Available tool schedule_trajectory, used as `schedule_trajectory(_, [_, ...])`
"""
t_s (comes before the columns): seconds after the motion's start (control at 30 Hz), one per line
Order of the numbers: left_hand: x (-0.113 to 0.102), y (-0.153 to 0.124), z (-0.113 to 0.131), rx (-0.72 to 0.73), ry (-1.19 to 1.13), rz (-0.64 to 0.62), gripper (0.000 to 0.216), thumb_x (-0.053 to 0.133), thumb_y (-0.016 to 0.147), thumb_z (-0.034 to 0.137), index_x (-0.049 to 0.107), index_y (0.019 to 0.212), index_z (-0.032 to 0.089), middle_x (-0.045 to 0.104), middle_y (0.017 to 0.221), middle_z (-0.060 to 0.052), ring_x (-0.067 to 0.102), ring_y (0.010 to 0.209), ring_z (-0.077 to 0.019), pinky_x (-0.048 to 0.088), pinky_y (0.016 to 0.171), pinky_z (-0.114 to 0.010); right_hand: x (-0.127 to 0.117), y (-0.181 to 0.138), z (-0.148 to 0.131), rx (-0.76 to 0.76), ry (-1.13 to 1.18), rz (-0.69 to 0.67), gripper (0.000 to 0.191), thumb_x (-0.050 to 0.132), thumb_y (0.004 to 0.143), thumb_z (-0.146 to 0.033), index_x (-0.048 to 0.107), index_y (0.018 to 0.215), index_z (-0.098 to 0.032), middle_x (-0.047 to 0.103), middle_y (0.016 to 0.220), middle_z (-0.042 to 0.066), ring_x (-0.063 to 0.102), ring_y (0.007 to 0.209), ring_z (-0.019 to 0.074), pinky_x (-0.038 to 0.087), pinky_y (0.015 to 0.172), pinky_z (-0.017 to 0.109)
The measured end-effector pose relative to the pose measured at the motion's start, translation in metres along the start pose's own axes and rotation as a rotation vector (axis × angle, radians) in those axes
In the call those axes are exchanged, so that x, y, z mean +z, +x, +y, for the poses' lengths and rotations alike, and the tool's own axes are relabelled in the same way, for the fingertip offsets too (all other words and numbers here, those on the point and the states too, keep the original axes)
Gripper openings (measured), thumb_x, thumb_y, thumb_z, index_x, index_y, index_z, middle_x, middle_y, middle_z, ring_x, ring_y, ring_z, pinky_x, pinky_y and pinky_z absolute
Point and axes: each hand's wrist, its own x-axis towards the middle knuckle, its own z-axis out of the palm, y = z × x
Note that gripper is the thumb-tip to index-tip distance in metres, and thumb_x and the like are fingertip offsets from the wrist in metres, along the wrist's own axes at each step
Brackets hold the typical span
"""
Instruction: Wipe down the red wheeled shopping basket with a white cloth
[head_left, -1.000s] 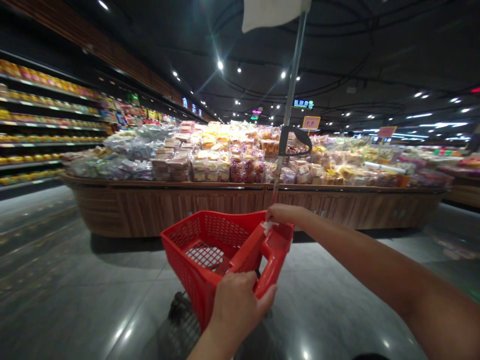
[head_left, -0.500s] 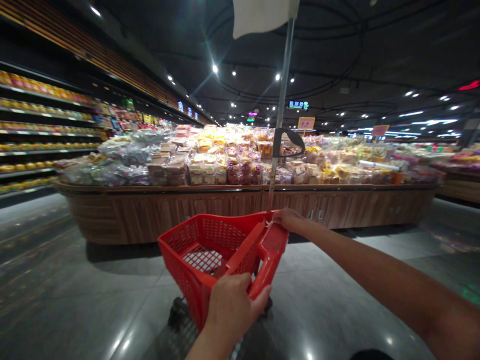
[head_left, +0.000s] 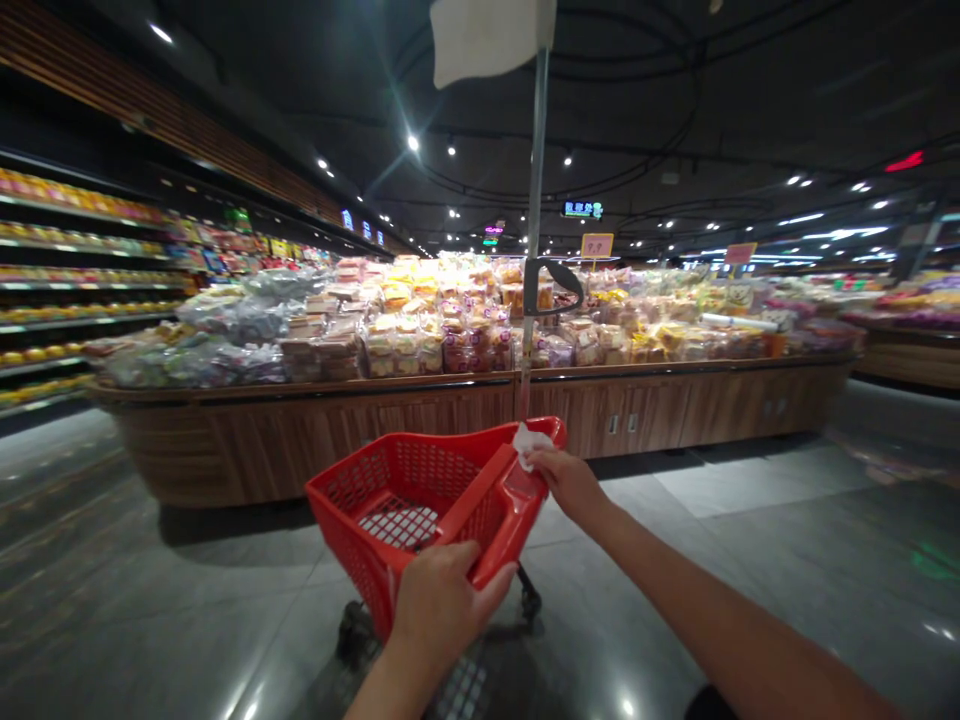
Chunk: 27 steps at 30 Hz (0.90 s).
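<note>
A red plastic shopping cart with a meshed basket stands in front of me, turned at a slant. My left hand is closed around the near end of its red handle. At the far end of the handle, my right hand pinches a crumpled white tissue, pressed against the red plastic. A clear pole rises from the cart's far corner, with a dark loop-shaped holder partway up and a pale flag on top.
Beyond the cart runs a long wooden display counter heaped with packaged food. Stocked shelves line the left side. Another display stands at the right. Grey shiny tiles make up the floor.
My right hand has come back from the cart's far corner along the handle, and the white tissue now shows. My view has shifted slightly, so the cart appears further left.
</note>
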Motion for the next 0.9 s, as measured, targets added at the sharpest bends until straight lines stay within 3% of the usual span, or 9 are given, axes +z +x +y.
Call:
schedule_trajectory(0.1, [0.001,0.0,-0.003,0.008,0.017,0.024,0.041,0.047,0.077,0.055,0.06,0.06,0.02,0.066,0.063,-0.004,0.062,0.062,-0.0173,0.038,0.057,-0.025,0.008,-0.011,-0.015,0.091,0.015,0.098,0.026,0.046,0.083,-0.01,0.067,0.093,-0.022,0.067,0.106,0.004,0.06,0.103,0.0192,0.046,0.091,0.034])
schedule_trajectory(0.27, [0.002,-0.001,-0.017,0.088,-0.033,0.008,0.039,0.047,0.078,0.053,0.061,0.063,0.02,0.066,0.062,-0.003,0.062,0.061,-0.0161,0.039,0.055,-0.023,0.033,-0.058,-0.064,-0.113,0.172,0.137,0.029,0.044,0.086,-0.011,0.062,0.105,-0.022,0.064,0.114,0.002,0.05,0.117,0.0156,0.039,0.101,0.032])
schedule_trajectory(0.37, [0.001,-0.002,-0.026,0.121,-0.061,0.018,0.039,0.047,0.078,0.053,0.061,0.064,0.02,0.066,0.063,-0.003,0.062,0.06,-0.0159,0.04,0.055,-0.023,0.045,-0.069,-0.055,-0.157,0.198,0.236,0.032,0.042,0.088,-0.011,0.06,0.112,-0.023,0.061,0.12,0.003,0.046,0.121,0.016,0.039,0.103,0.036])
schedule_trajectory(0.43, [0.0,-0.002,-0.029,0.141,-0.063,0.041,0.04,0.048,0.078,0.055,0.061,0.062,0.02,0.065,0.062,-0.003,0.061,0.059,-0.0157,0.039,0.054,-0.023,0.052,-0.065,-0.035,-0.106,0.197,0.352,0.036,0.039,0.088,-0.011,0.058,0.116,-0.024,0.059,0.123,0.003,0.044,0.124,0.0164,0.038,0.103,0.038])
schedule_trajectory(0.57, [0.001,-0.001,-0.031,0.156,-0.058,0.07,0.042,0.048,0.078,0.054,0.059,0.059,0.019,0.065,0.059,-0.003,0.06,0.057,-0.015,0.038,0.052,-0.022,0.064,-0.051,-0.012,0.155,0.262,0.559,0.039,0.034,0.091,-0.016,0.054,0.124,-0.023,0.049,0.133,0.004,0.036,0.129,0.0174,0.031,0.108,0.042])
schedule_trajectory(0.73, [0.004,0.001,-0.033,0.183,-0.061,0.101,0.042,0.048,0.078,0.054,0.057,0.056,0.019,0.063,0.057,-0.002,0.058,0.054,-0.0131,0.036,0.049,-0.021,0.095,-0.07,-0.049,0.388,0.492,0.663,0.043,0.034,0.091,-0.023,0.042,0.134,-0.022,0.039,0.14,0.004,0.028,0.133,0.0184,0.025,0.11,0.044])
schedule_trajectory(0.83, [0.006,0.001,-0.035,0.209,-0.069,0.124,0.041,0.049,0.078,0.052,0.057,0.056,0.018,0.061,0.055,-0.001,0.057,0.051,-0.0121,0.036,0.048,-0.02,0.112,-0.09,-0.067,0.359,0.579,0.648,0.038,0.041,0.088,-0.023,0.055,0.123,-0.024,0.047,0.134,0.006,0.038,0.128,0.0207,0.033,0.105,0.042])
schedule_trajectory(0.9, [0.005,0.001,-0.037,0.224,-0.067,0.133,0.04,0.05,0.078,0.051,0.056,0.055,0.018,0.06,0.053,-0.001,0.056,0.05,-0.0115,0.035,0.047,-0.02,0.114,-0.092,-0.064,0.346,0.61,0.675,0.032,0.046,0.085,-0.022,0.063,0.112,-0.023,0.054,0.127,0.007,0.046,0.121,0.0218,0.043,0.097,0.039])
